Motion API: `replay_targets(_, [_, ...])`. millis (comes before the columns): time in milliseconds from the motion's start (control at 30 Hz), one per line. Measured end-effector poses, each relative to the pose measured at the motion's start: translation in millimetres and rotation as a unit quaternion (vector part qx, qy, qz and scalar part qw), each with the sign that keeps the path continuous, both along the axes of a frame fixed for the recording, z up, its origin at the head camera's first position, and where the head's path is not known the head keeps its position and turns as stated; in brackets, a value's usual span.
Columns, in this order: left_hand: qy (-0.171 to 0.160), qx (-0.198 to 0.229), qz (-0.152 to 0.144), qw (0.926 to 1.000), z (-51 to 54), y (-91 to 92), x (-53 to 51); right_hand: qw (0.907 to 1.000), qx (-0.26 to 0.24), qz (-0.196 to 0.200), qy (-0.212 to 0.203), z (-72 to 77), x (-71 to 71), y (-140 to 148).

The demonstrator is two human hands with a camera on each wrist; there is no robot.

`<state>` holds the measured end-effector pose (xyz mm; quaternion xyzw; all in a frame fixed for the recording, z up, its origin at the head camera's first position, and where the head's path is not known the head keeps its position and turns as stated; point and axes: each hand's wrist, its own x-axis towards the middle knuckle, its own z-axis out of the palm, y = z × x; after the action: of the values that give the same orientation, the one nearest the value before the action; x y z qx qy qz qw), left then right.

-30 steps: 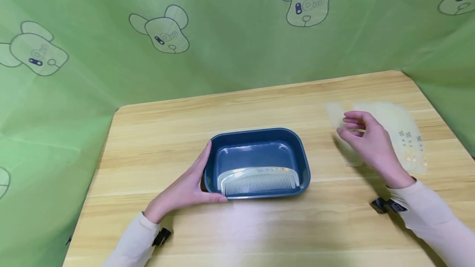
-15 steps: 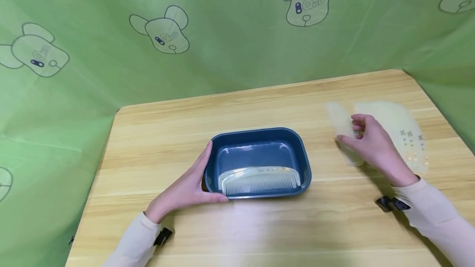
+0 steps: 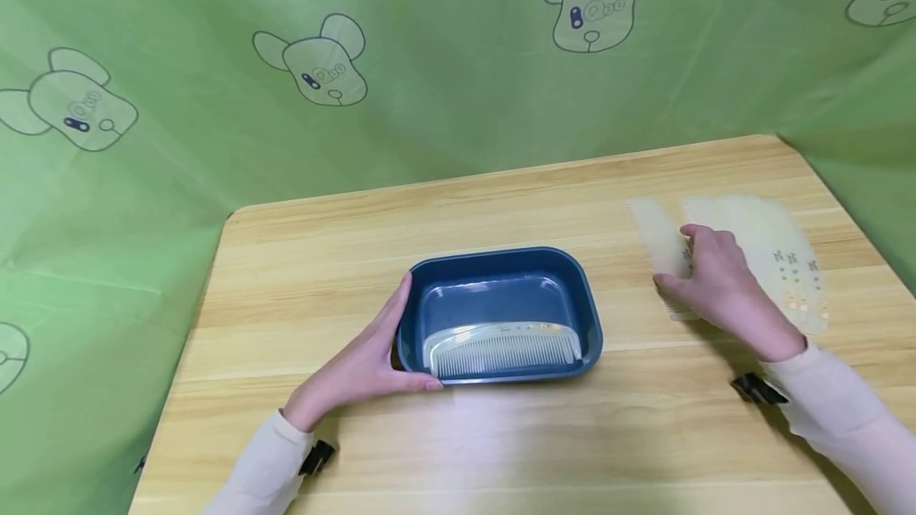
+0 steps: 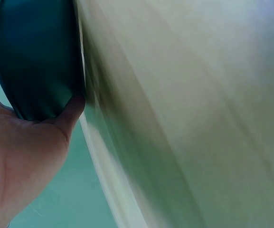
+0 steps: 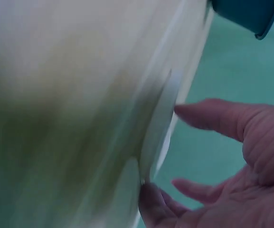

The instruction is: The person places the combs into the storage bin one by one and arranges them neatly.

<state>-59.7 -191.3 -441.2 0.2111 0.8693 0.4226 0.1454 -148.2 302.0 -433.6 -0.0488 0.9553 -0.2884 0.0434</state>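
Note:
A blue plastic box (image 3: pixel 494 299), open at the top, sits mid-table with a pale translucent comb (image 3: pixel 504 348) lying along its near side. My left hand (image 3: pixel 354 368) grips the box's left end, thumb at the near side and fingers at the far side. On the right, a second pale comb (image 3: pixel 654 233) lies on the table under my right hand (image 3: pixel 723 280). The thumb touches its toothed edge while fingertips meet its back edge, so the hand spans it; in the right wrist view this comb (image 5: pixel 161 126) is between thumb and fingers. The hand covers its middle.
Several more pale combs (image 3: pixel 762 233) lie fanned and overlapping just right of my right hand, with small printed marks near their ends. The wooden table (image 3: pixel 343 253) ends at a green curtain (image 3: pixel 444 102) behind. A black strap device sits at each wrist.
My right hand shifts slightly right and lowers onto the comb, its thumb and fingers now at the comb's two edges. The left hand keeps holding the box in place.

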Motion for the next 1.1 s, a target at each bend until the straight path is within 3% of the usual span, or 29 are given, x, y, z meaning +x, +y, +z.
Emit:
replay_targets(233, [-0.003, -0.001, 0.001, 1.0, -1.7, -0.6, 0.4, 0.9985, 0.024, 0.017, -0.047, 6.0, 0.1, 3])
replay_targets(467, [-0.002, 0.001, -0.001, 1.0, -0.9, 0.5, 0.0, 0.9969, 0.034, 0.028, -0.065, 10.2, -1.5, 4])
replay_targets(800, [-0.004, 0.0, 0.001, 1.0, -1.2, 1.0, 0.0, 0.9955, -0.019, 0.045, -0.081, 10.8, -4.9, 5])
replay_targets(1100, [-0.001, 0.004, 0.0, 1.0, -0.1, 1.7, 0.4, 0.9956, -0.075, 0.043, -0.034, 9.2, -2.6, 7])
